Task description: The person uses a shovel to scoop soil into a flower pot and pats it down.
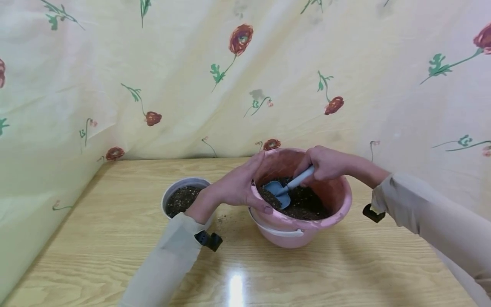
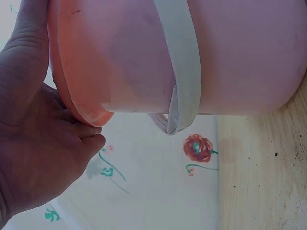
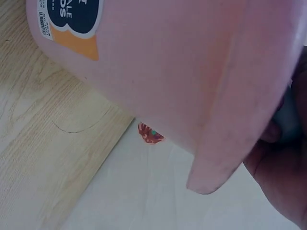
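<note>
A pink bucket [image 1: 291, 236] with dark soil [image 1: 307, 204] inside stands on the table in the head view. My left hand [image 1: 239, 183] grips its left rim, thumb outside; the left wrist view shows that hand [image 2: 43, 143] at the rim too. In my right hand [image 1: 326, 164] is the pale handle of a small blue trowel [image 1: 281, 192], its blade down at the soil inside the bucket. The right wrist view catches only part of the right hand [image 3: 276, 177], behind the bucket's wall [image 3: 158, 67].
A white pot [image 1: 165, 202] holding dark soil stands left of the bucket, partly hidden by my left forearm. Soil crumbs [image 1: 224, 221] lie on the wooden table [image 1: 96, 238] between them. A white bucket handle [image 1: 284, 233] hangs down in front. Flowered cloth [image 1: 184, 76] hangs behind.
</note>
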`<action>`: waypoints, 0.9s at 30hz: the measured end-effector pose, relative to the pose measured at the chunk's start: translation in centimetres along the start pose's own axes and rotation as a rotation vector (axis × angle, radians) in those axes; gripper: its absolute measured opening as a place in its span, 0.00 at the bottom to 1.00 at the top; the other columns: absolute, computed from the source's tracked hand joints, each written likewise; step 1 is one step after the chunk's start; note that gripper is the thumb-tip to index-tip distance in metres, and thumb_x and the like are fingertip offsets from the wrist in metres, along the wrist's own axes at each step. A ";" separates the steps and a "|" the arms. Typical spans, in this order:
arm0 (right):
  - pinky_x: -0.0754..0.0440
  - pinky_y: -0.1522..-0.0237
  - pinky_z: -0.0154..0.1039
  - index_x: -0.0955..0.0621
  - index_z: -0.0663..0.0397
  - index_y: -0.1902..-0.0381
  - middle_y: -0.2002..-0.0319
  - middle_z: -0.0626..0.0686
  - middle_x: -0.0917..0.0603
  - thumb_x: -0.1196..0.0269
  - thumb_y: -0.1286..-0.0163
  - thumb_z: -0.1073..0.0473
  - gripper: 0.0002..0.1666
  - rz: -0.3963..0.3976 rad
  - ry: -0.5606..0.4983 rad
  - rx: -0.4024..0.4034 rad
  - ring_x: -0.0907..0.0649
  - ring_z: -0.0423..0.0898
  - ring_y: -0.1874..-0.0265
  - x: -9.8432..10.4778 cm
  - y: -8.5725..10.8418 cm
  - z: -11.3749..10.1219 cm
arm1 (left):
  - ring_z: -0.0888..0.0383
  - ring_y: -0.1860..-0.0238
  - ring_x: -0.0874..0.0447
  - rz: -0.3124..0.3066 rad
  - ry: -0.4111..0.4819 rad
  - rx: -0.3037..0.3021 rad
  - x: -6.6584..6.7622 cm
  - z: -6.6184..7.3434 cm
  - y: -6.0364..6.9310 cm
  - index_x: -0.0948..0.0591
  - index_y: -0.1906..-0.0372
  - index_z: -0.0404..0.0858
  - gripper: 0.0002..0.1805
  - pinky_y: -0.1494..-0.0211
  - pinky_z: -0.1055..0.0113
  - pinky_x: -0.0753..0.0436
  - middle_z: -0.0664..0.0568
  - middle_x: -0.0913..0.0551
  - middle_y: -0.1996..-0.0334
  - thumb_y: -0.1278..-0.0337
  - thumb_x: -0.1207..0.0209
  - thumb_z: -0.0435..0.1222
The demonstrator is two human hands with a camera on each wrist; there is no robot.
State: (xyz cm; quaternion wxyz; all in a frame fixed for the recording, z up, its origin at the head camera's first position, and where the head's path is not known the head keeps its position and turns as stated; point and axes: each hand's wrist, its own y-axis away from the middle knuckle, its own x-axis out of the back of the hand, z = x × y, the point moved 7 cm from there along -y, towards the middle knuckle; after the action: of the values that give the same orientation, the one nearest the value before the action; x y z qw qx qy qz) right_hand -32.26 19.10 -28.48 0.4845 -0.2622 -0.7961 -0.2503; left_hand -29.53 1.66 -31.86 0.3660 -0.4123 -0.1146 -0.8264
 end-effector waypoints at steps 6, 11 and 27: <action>0.30 0.76 0.29 0.11 0.53 0.63 0.72 0.42 0.14 0.29 0.43 0.61 0.09 -0.062 -0.060 0.024 0.28 0.34 0.80 -0.1 0.5 -0.4 | 0.57 0.24 0.64 -0.005 -0.032 -0.018 0.0 0.3 -0.3 0.69 0.24 0.49 0.78 0.25 0.56 0.51 0.55 0.66 0.23 0.73 0.25 0.61; 0.33 0.80 0.29 0.11 0.52 0.64 0.75 0.41 0.16 0.31 0.43 0.63 0.08 -0.086 -0.041 0.049 0.31 0.33 0.84 0.1 0.3 -1.4 | 0.57 0.24 0.65 -0.007 -0.034 -0.009 0.1 0.2 -0.2 0.70 0.24 0.49 0.78 0.25 0.57 0.52 0.54 0.66 0.23 0.72 0.25 0.60; 0.34 0.77 0.28 0.12 0.57 0.61 0.76 0.46 0.18 0.31 0.40 0.63 0.09 -0.161 -0.272 -0.024 0.33 0.34 0.83 -0.6 1.1 -0.1 | 0.59 0.24 0.65 0.004 -0.028 -0.005 0.0 0.1 -0.2 0.70 0.24 0.48 0.79 0.25 0.61 0.53 0.53 0.66 0.23 0.74 0.24 0.60</action>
State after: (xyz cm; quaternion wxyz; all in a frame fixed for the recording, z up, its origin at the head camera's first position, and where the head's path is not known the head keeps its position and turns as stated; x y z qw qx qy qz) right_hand -31.24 19.73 -28.83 0.3475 -0.2349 -0.8698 -0.2598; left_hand -29.59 1.82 -31.74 0.3648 -0.4251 -0.1169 -0.8201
